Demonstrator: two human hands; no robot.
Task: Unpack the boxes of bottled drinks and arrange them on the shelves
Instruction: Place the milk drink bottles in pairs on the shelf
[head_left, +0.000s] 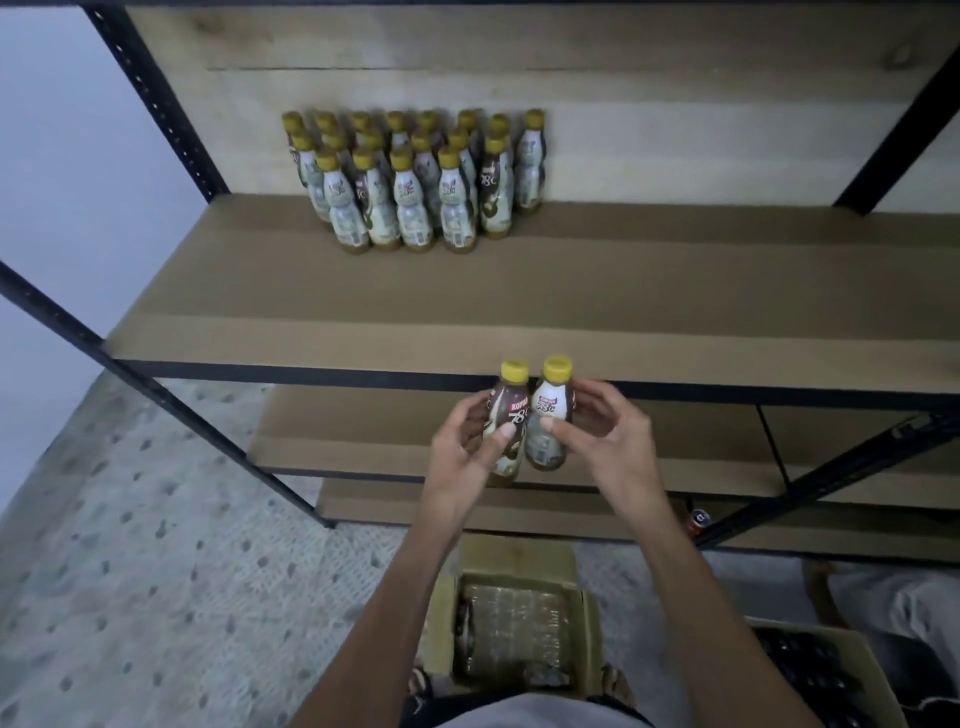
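While both bottles stand upright and touching just in front of the shelf's black front edge, the left hand (465, 449) grips the brown-labelled bottle (511, 408), thumb across its waisted plastic body, fingers curled behind. The right hand (610, 441) grips the white-labelled bottle (556, 402) likewise. Both carry round yellow caps. On the wood-grain shelf board (571, 312), toward the back, a cluster of matching bottles (410, 187) stands in tight rows. Below the forearms, an open cardboard box (514, 556) with glossy wrapped contents sits on the speckled floor (156, 571).
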